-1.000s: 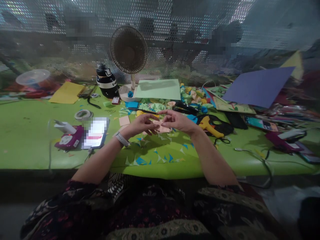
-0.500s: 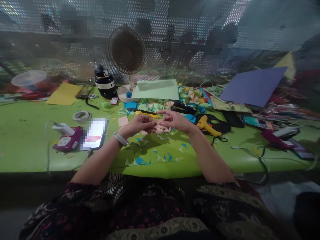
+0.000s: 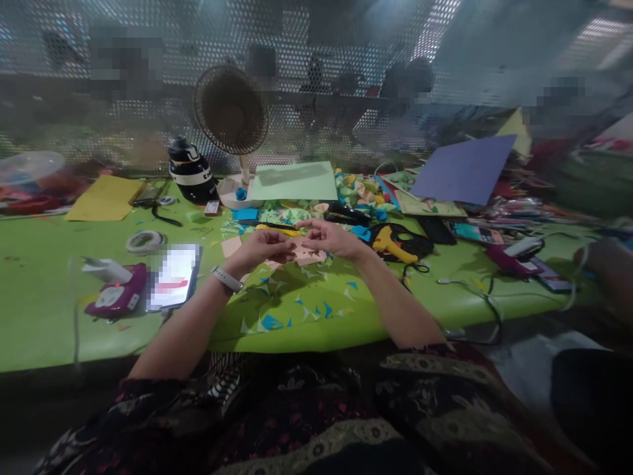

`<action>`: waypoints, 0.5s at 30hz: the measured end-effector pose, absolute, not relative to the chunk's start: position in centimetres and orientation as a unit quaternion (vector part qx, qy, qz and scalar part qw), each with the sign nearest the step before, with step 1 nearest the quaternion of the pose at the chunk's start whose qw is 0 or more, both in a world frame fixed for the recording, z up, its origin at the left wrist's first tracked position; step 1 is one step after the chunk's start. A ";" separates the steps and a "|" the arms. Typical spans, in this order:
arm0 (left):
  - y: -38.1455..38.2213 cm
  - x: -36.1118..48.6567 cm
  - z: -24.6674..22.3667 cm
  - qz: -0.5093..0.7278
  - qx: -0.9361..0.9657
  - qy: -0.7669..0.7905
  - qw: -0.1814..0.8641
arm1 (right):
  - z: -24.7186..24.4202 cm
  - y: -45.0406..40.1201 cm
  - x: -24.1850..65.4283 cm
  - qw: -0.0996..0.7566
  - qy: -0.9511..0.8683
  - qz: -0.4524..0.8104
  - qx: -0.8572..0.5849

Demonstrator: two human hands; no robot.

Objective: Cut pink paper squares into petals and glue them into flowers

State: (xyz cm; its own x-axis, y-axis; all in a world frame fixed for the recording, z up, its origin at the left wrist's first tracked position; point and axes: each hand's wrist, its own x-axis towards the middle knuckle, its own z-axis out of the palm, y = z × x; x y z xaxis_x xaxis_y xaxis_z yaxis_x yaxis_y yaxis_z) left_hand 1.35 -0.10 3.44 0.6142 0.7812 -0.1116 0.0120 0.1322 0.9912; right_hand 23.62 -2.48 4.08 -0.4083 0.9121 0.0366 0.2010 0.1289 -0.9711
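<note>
My left hand (image 3: 270, 245), with a white watch (image 3: 227, 280) on its wrist, is closed, thumb and fingers pinched together. Facing it, my right hand (image 3: 333, 239) has its thumb and a finger bent in toward the left fingertips, its upper fingers stretched out. Whatever is between the fingertips is too small to make out. Peach paper (image 3: 312, 256) shows below and between the hands, with dark shadows on it. Another peach square (image 3: 231, 247) lies left of them. A yellow-handled tool (image 3: 279, 229) lies just behind my left hand.
Blue and white paper scraps (image 3: 271, 322) dot the green tabletop in front. A yellow glue gun (image 3: 395, 245) lies right; a lit phone (image 3: 174, 277) and tape roll (image 3: 144, 242) left. Behind stand a fan (image 3: 231, 109) and dark bottle (image 3: 192, 173). Someone's blurred arm (image 3: 610, 267) is far right.
The view has turned to the right, so the table's things sit farther left. Another person's arm has come into view at the right edge. My hands keep nearly the same pose.
</note>
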 end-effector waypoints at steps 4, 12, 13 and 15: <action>0.5 1.0 3.0 0.309 0.575 0.340 0.677 | 4.5 -2.0 24.5 0.336 -0.680 0.482 -0.439; 1.9 0.2 2.4 0.325 0.583 0.378 0.642 | 6.6 0.0 32.6 0.293 -0.692 0.131 -0.647; 1.9 0.2 2.4 0.326 0.581 0.382 0.641 | 6.5 0.5 33.7 0.271 -0.683 0.081 -0.674; 1.9 0.3 2.4 0.327 0.575 0.390 0.640 | 5.7 1.6 35.4 0.193 -0.682 0.007 -0.705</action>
State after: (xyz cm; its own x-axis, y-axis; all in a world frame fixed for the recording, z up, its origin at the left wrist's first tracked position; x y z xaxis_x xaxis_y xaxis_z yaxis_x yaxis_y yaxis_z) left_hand 0.35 1.90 2.39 0.4820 0.8675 -0.1231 0.0303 0.1239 0.9918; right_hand 35.35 1.64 5.73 0.0684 0.9647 0.2542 0.9596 0.0061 -0.2813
